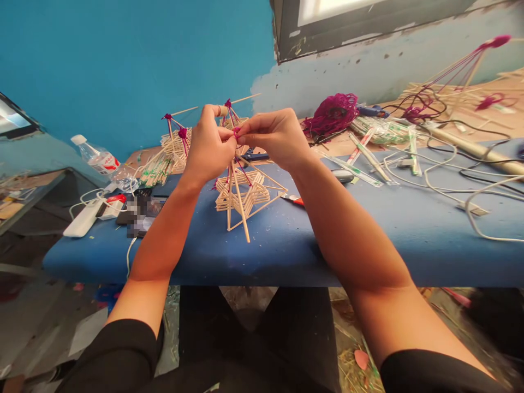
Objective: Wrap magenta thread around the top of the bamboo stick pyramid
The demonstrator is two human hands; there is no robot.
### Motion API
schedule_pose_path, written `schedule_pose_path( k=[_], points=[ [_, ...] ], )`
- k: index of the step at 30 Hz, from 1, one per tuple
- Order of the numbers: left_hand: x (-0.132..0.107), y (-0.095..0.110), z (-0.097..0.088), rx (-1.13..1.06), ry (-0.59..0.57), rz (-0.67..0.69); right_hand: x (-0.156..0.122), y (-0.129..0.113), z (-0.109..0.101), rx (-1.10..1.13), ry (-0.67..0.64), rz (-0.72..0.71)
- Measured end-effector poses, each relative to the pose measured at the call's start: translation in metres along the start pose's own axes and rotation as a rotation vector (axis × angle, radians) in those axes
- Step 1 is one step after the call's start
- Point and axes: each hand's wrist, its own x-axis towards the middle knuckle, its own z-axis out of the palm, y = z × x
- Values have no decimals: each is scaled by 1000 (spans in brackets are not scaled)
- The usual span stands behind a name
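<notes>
Both hands meet over a star-shaped stack of thin wooden sticks point(260, 191) on the blue table. My left hand point(213, 143) is closed in a pinch on magenta yarn point(236, 131) at the top of the sticks that rise from the stack. From the other side, the fingertips of my right hand point(278, 134) pinch the same yarn. One loose-ended stick point(240, 204) slants down toward me from under the fingers. The fingers partly hide the yarn. Behind my left hand stand similar stick pieces with magenta knots point(182, 132).
A craft knife point(297, 201) lies right of the stack. Farther right are a magenta yarn ball point(333, 113), wrapped sticks point(370, 158) and white cables point(429, 164). On the left stand a plastic bottle point(102, 161) and a white power strip point(84, 218). A blue wall rises behind.
</notes>
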Motion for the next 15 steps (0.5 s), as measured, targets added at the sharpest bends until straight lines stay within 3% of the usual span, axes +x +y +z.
schedule_pose_path(
  k=[7, 15],
  points=[
    [-2, -2, -1, -134, -13, -8, 0, 0, 3, -143, 142, -28],
    [-12, 12, -6, -216, 122, 169, -6, -9, 3, -279, 72, 63]
  ],
)
